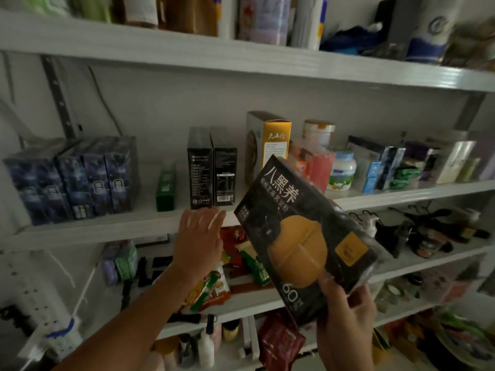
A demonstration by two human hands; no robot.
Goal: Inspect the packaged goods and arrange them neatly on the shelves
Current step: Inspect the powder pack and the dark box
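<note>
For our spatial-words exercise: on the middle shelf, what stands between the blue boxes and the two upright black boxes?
One small green box, standing apart from both; the head view shows it.

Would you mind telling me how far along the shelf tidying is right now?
Looks done: the blue boxes and two black boxes stand upright in rows on the middle shelf. In hand: the right hand holds a black-and-gold box, tilted, off the shelf; the left hand is open near the shelf edge. Left: shelving that box, and the snack packets below lie jumbled.
</note>
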